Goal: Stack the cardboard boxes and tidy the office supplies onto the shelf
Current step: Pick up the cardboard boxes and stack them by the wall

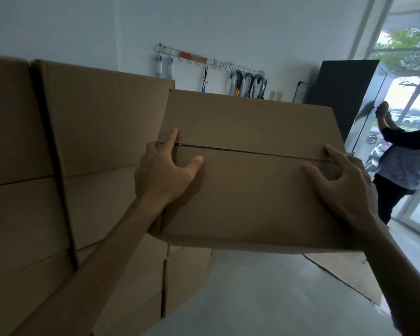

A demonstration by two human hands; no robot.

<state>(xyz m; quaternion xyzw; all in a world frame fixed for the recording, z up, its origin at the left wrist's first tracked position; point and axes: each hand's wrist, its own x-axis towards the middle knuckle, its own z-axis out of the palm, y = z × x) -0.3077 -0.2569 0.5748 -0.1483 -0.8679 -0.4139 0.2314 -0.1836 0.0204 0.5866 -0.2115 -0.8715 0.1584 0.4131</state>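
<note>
I hold a closed brown cardboard box (247, 190) raised in front of me, its flap seam running across the face toward me. My left hand (163, 173) grips its left edge, with the forefinger and thumb spread on the face. My right hand (342, 180) grips the right edge the same way. The box hangs tilted, just right of a tall stack of cardboard boxes (95, 122) and above a lower box (184, 275). Whether it touches the stack I cannot tell. No shelf or office supplies are in view.
A flattened cardboard sheet (344, 270) lies on the grey floor (252, 299) at the right. Another person (398, 166) stands by the glass door at far right. A hook rack (211, 66) with hanging tools is on the back wall, beside a black panel (342, 86).
</note>
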